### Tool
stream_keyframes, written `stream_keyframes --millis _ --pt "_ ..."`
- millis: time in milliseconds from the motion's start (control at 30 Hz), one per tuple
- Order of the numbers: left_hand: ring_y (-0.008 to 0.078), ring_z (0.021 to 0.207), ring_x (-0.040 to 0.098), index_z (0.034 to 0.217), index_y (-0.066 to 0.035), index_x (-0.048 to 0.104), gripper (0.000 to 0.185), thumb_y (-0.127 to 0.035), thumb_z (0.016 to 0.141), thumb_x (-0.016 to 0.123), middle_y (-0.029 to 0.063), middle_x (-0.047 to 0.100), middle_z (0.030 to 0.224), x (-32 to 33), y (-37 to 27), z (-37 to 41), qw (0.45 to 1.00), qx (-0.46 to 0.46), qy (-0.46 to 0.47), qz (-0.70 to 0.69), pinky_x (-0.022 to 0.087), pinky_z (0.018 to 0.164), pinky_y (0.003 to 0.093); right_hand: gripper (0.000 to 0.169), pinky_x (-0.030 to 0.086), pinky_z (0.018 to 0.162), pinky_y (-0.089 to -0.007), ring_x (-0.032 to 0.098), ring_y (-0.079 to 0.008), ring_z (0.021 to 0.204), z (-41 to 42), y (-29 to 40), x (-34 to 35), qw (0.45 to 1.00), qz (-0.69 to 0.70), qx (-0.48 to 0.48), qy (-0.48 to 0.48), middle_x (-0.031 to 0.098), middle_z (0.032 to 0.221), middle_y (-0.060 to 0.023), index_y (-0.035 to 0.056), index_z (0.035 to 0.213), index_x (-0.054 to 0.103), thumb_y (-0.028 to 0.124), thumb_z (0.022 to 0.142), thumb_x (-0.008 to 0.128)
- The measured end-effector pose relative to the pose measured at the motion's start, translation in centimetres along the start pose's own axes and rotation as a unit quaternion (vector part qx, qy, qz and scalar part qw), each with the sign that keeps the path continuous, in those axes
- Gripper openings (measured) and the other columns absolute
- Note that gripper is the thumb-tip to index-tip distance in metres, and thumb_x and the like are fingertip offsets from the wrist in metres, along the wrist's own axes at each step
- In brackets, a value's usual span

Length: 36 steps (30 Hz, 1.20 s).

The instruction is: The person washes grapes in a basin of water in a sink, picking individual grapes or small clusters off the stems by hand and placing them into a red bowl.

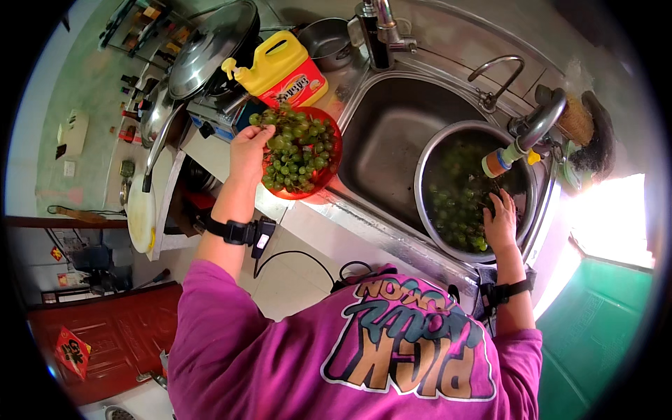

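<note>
Green grapes (294,163) are heaped in a red plastic basket (335,173) on the counter left of the sink. My left hand (251,144) is at the basket's upper left edge, thumb and fingertips pinched at the stems of a grape bunch. A round metal basin (424,210) stands in the right part of the sink, with more green grapes (457,210) in dark water. My right hand (501,220) reaches over the basin's right side, fingers spread and fingertips near the water; whether they touch grapes I cannot tell.
The steel sink (388,142) lies between basket and basin. A thick metal spout (541,123) overhangs the basin, with a thin curved faucet (499,73) behind. A yellow jug (283,68) stands behind the basket, beside a grey pot (328,44) and a lidded wok (210,50). A cable hangs near my left forearm.
</note>
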State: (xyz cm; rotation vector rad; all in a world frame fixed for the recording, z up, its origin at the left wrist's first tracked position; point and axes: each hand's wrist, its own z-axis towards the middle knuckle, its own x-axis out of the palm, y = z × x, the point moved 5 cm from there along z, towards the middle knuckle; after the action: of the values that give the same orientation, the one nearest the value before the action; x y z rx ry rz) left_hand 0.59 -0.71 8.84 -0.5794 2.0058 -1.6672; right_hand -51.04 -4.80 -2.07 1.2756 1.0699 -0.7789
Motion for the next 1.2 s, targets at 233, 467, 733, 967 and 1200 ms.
stream_keyframes --millis 233,467,733,967,1200 --pt "0.0076 0.048 0.044 0.075 -0.009 0.057 0.015 -0.018 0.074 0.069 -0.0024 0.049 0.059 -3.2 6.2 4.5 0.992 -0.12 -0.034 -0.002 0.035 0.042 0.0198 0.04 0.032 0.098 -0.0414 0.036 -0.0347 0.117 -0.2 -0.9 0.1 0.999 -0.006 -0.016 -0.027 0.041 0.125 -0.0162 0.0051 0.112 0.052 0.011 0.073 0.06" --pt "0.0114 0.08 0.052 0.104 -0.001 0.051 0.026 -0.015 0.084 0.057 0.0057 0.055 0.091 0.7 3.5 1.9 0.952 0.215 -0.13 0.172 0.044 0.065 0.0245 0.046 0.024 0.1 -0.0475 0.027 -0.0302 0.126 -0.4 2.3 -1.3 0.995 -0.069 -0.061 -0.025 0.035 0.132 -0.0122 0.0102 0.116 0.051 0.026 0.074 0.06" --pt "0.0128 0.09 0.053 0.104 -0.002 0.054 0.023 -0.018 0.087 0.051 0.0064 0.057 0.1 23.6 7.2 -8.1 0.924 -0.081 0.372 0.035 0.045 0.073 0.0259 0.035 0.029 0.096 -0.0529 0.027 -0.0289 0.126 1.9 -1.4 -1.2 0.988 -0.153 0.019 0.028 0.035 0.132 -0.0109 0.0146 0.111 0.055 0.02 0.076 0.055" --pt "0.0306 0.122 0.035 0.131 0.004 0.025 0.074 -0.039 0.08 0.058 0.0211 0.033 0.133 31.8 15.8 -9.1 0.887 -0.228 0.296 0.271 0.031 0.096 0.0372 0.052 0.037 0.092 -0.0365 0.042 -0.0365 0.113 2.6 -8.7 0.1 0.951 0.2 0.234 -0.004 0.047 0.121 -0.0206 0.0051 0.119 0.045 0.032 0.076 0.058" --pt "0.0339 0.133 -0.001 0.138 -0.006 0.008 0.098 -0.064 0.072 0.052 0.017 0.004 0.144 34.2 16.6 -12.0 0.775 -0.391 0.436 0.238 0.004 0.101 0.0562 0.082 0.022 0.1 -0.0461 0.024 -0.0304 0.128 1.1 -7.2 3.0 0.773 0.444 0.436 0.122 0.027 0.138 -0.0158 0.0097 0.135 0.027 0.058 0.075 0.051"
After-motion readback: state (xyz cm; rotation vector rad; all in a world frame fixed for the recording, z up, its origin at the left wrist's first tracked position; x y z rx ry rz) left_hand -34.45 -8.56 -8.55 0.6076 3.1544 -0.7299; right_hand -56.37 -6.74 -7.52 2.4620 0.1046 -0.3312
